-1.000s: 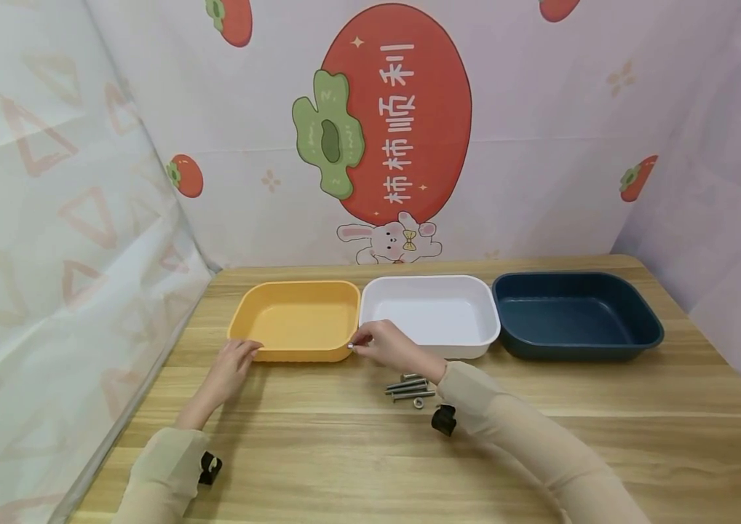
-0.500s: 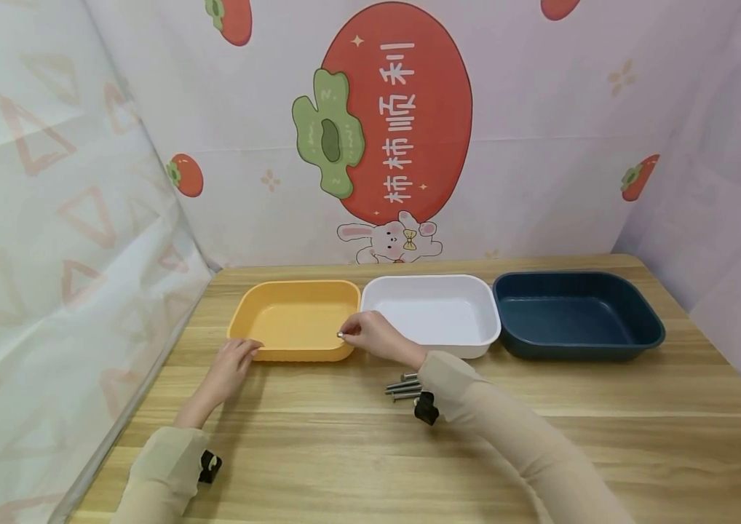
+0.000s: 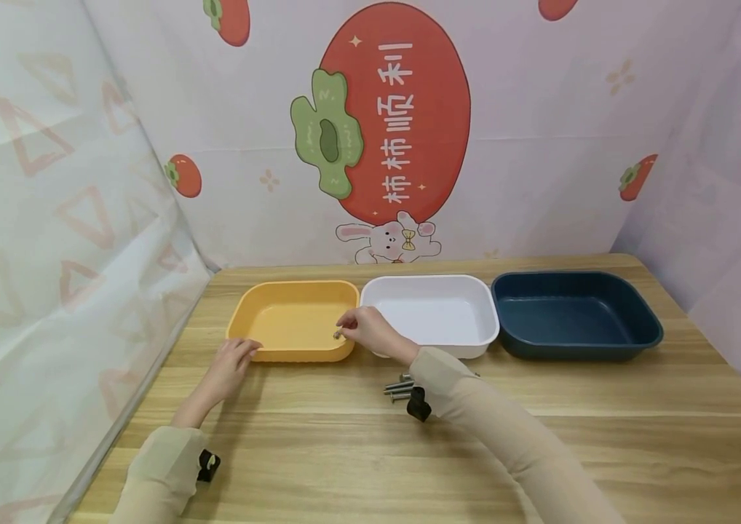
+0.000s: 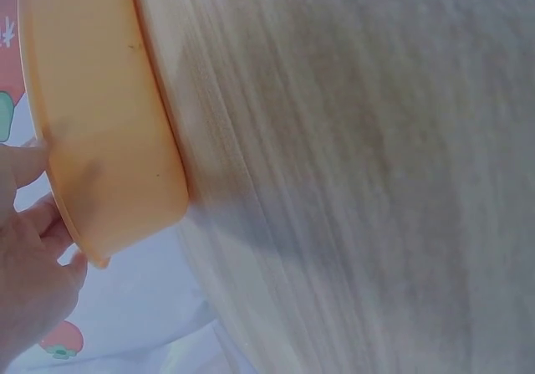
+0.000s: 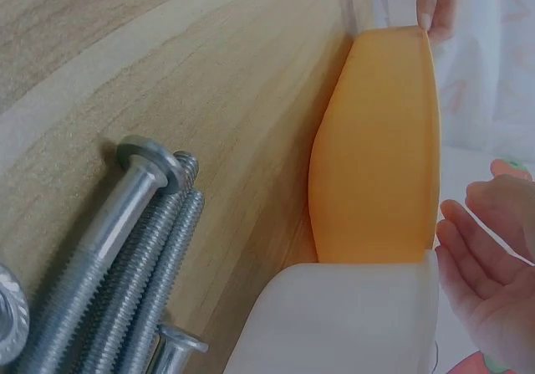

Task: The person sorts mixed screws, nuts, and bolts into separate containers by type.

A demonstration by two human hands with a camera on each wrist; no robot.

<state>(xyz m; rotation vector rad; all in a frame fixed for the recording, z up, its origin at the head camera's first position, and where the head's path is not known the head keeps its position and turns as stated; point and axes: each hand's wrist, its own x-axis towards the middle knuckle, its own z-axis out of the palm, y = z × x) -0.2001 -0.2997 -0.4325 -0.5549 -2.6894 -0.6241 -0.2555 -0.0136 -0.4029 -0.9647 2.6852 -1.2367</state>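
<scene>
My left hand [image 3: 234, 356] holds the front left corner of the yellow tray [image 3: 292, 285], fingertips on its rim [image 5: 431, 10]. The left wrist view shows this hand [image 4: 25, 274] against the tray's wall [image 4: 100, 140]. My right hand [image 3: 352, 326] hovers over the tray's front right part. A small metal nut [image 3: 337, 335] sits just off its fingertips, inside the tray. In the right wrist view the fingers [image 5: 481, 257] are spread with nothing between them. Several long bolts [image 3: 399, 386] lie on the table behind the right wrist, and they show close up [image 5: 125, 257].
A white tray [image 3: 429, 280] stands right of the yellow one, touching it, and a dark blue tray [image 3: 573, 276] stands further right. A flanged nut [image 5: 7, 324] lies by the bolts. Paper walls close the table at the back and on both sides.
My right hand moved left from the yellow tray's front right corner to over its inside, carrying the nut; its fingers have now spread. The left hand stayed put.
</scene>
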